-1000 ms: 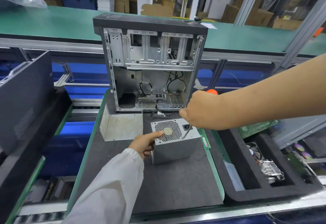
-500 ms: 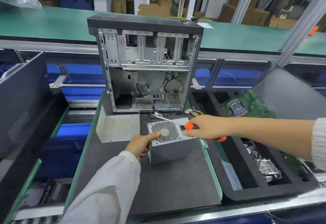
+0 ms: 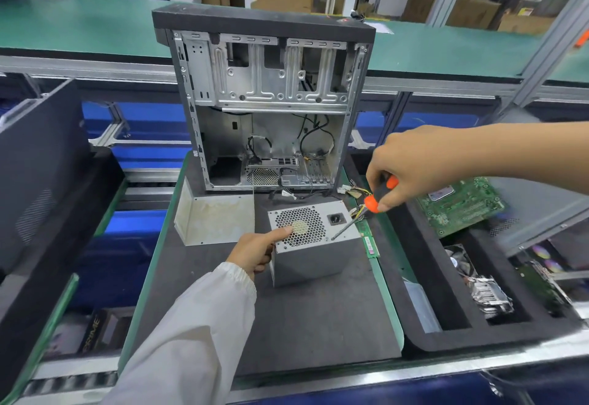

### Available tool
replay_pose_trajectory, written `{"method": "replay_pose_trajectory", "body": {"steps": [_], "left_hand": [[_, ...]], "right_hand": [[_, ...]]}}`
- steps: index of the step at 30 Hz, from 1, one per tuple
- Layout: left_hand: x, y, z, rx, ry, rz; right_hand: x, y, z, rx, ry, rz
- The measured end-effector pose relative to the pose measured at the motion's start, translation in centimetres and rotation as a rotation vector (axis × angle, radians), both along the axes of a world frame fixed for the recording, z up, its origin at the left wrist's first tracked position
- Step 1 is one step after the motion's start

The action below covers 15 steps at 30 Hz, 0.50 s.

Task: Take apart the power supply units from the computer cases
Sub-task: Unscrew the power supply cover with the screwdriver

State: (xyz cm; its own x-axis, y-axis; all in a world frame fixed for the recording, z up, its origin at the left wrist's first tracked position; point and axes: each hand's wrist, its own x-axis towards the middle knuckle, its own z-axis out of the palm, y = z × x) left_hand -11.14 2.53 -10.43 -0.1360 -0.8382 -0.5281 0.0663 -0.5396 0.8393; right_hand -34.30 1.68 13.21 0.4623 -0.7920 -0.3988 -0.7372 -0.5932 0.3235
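Observation:
A grey power supply unit [image 3: 314, 255] stands on the dark mat [image 3: 306, 325], its fan grille facing up. My left hand [image 3: 255, 253] grips its left side, thumb lying on the grille. My right hand [image 3: 414, 169] holds an orange-and-black screwdriver [image 3: 374, 199] whose tip touches the unit's top face near the right front corner. Behind stands the opened computer case [image 3: 264, 98], upright, with loose cables inside. Coloured wires [image 3: 357, 210] trail from the unit's right rear.
A bent metal plate [image 3: 216, 220] lies left of the unit. A green memory stick [image 3: 369, 239] lies along the mat's right edge. A black foam tray [image 3: 424, 277] on the right holds a heatsink and a motherboard [image 3: 462, 207]. A dark case panel [image 3: 38, 156] leans at left.
My right hand has swung the screwdriver from lying level over the unit to pointing down, and its tip now rests on the unit's top face. My left hand has stayed in place.

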Motion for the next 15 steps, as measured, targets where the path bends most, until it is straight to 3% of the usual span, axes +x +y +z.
{"method": "replay_pose_trajectory", "body": {"steps": [3,15], "left_hand": [[0.0,0.1,0.2,0.004,0.002,0.002],[-0.1,0.0,0.2,0.000,-0.002,-0.003]], "right_hand": [[0.9,-0.1,-0.1,-0.085,-0.021,0.056],[2.3,0.4,0.3,-0.022,0.016,0.054]]}}
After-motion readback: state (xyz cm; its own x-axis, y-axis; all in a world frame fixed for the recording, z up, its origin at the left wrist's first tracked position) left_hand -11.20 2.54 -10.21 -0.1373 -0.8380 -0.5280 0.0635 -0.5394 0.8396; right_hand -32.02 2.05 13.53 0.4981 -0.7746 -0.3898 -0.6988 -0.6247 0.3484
